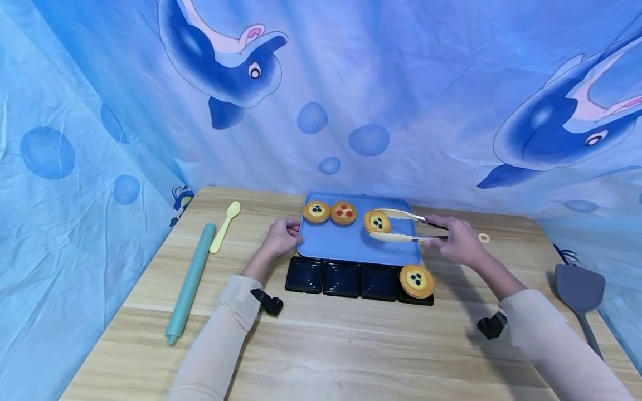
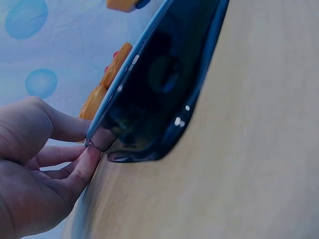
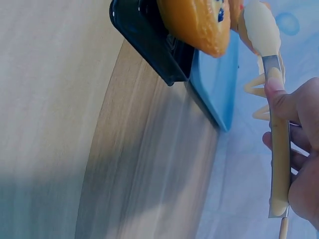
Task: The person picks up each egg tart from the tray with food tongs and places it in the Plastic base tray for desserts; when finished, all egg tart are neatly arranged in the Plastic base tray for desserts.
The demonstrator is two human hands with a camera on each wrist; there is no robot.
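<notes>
My right hand [image 1: 458, 240] grips a pair of tongs [image 1: 393, 236] with cream tips, which pinch an egg tart with blueberries [image 1: 377, 222] over the right part of the blue tray [image 1: 346, 245]. At the tray's left edge, the thumb and fingers of my left hand [image 1: 281, 238] pinch its rim, as the left wrist view also shows. Another blueberry tart [image 1: 316, 211] and a tart with red topping [image 1: 343, 213] sit side by side at the tray's back left. In front lies a row of black square holders [image 1: 341, 278]; the rightmost bears a blueberry tart [image 1: 416, 281].
To the left lie a teal rolling pin [image 1: 190, 284] and a pale yellow spoon [image 1: 224, 228]. A grey spatula [image 1: 580, 288] lies at the right edge of the wooden table [image 1: 346, 351]. A small cream ring [image 1: 484, 238] is right of my right hand. A dolphin-print curtain [image 1: 401, 89] hangs behind.
</notes>
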